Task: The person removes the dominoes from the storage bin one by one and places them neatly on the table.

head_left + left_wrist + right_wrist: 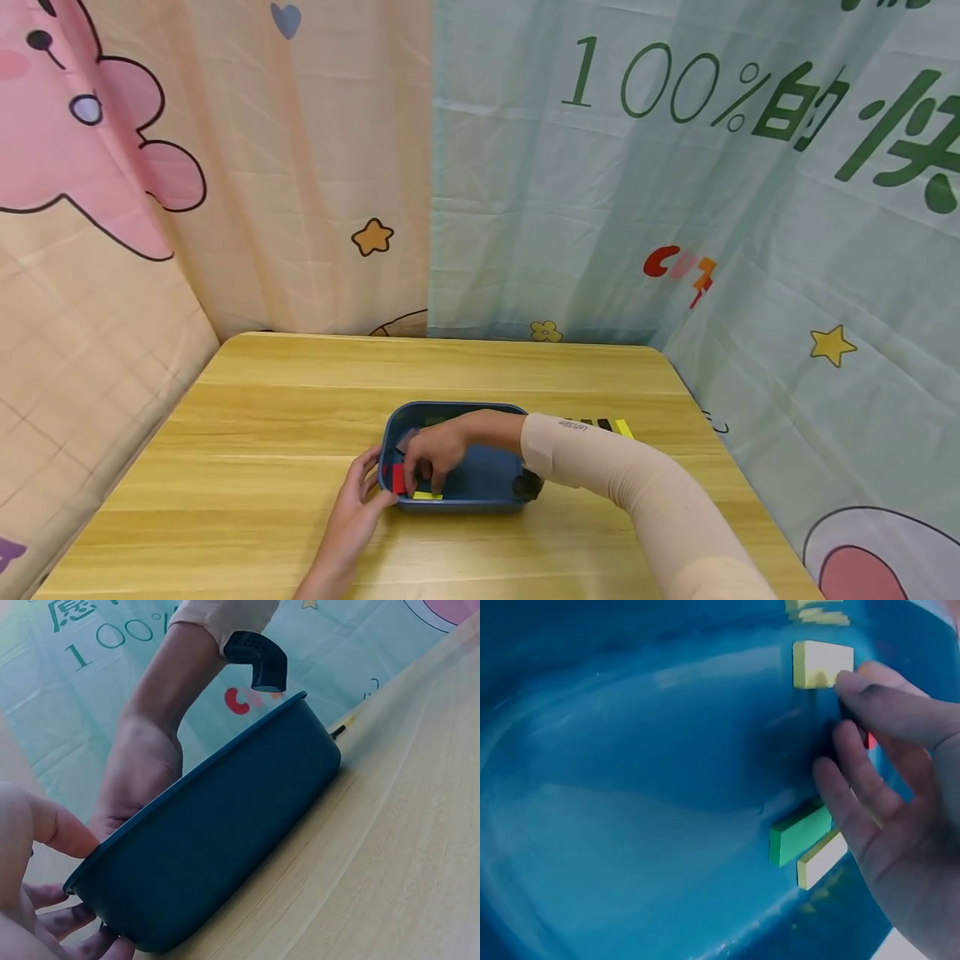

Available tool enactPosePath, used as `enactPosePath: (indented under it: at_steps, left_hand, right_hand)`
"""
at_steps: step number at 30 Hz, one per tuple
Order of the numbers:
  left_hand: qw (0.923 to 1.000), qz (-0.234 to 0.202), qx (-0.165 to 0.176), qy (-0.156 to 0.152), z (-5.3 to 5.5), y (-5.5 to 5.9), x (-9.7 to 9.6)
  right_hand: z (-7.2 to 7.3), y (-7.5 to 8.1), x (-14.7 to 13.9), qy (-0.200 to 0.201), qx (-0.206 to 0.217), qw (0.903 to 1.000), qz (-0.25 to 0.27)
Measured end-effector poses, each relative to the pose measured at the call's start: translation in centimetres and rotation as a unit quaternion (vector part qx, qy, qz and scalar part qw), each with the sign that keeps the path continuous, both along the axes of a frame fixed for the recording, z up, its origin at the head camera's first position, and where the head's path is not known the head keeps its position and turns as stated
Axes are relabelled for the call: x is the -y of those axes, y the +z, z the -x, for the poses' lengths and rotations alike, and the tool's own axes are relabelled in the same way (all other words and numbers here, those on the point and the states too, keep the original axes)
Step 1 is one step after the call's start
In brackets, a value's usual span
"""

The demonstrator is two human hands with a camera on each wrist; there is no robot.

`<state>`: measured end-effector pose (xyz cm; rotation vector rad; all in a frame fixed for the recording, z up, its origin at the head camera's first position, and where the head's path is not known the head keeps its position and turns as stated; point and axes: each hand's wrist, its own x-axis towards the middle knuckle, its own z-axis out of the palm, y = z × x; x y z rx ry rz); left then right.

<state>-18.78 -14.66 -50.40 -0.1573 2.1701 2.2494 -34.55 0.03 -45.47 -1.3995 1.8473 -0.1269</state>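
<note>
A dark blue plastic basin [480, 505] sits on the table. My left hand [357, 506] holds its left end, thumb on the rim and fingers against the outside wall [202, 825]. Inside the basin my right hand [435, 454] reaches down at the left end. Its thumb and fingers pinch a small black block [845, 714], mostly hidden by them. A yellow block [823, 665] lies by the thumb tip. A red block [398, 478] stands near the left wall. Below the fingers in the right wrist view are a green block [801, 834] and a pale yellow block [823, 859].
On the wooden table [247, 417], right of the basin, several black blocks [604, 424] and a yellow block [624, 428] are lined up, partly behind the right sleeve [600, 458]. A dark wrist device [259, 660] hangs over the basin's right end. Printed curtains [525, 208] enclose the table.
</note>
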Motion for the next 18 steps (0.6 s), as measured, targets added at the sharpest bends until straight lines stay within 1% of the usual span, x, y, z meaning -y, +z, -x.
enactPosePath:
  at_steps: [2,4,7,11,13,16,18]
  left_hand:
    - [1.0000,0.001,-0.001,-0.002,0.0,0.0,0.0]
    - [1.0000,0.002,0.000,-0.004,0.1,0.0,0.0]
    - [1.0000,0.004,0.000,-0.006,0.2,-0.1,0.0]
    - [1.0000,0.002,0.001,-0.001,0.2,-0.2,0.0]
    - [1.0000,0.002,0.002,0.000,0.2,-0.3,0.0]
    - [1.0000,0.004,0.002,-0.002,0.3,-0.3,0.1]
    - [1.0000,0.005,0.000,-0.003,0.3,-0.3,0.1]
  right_hand:
    - [-0.2,-0.2,0.1,0.013,-0.017,0.9998,-0.003]
    - [-0.5,-0.5,0.2,0.019,-0.023,0.9995,-0.004]
    - [-0.9,-0.6,0.2,0.030,-0.045,0.9985,0.003]
    - [-1.3,-0.5,0.3,0.038,-0.080,0.9960,0.008]
    - [-1.4,-0.4,0.3,0.035,-0.091,0.9952,0.008]
    - [-1.5,-0.1,0.2,0.022,-0.082,0.9964,0.008]
    - [-1.5,0.0,0.1,0.010,-0.064,0.9979,0.012]
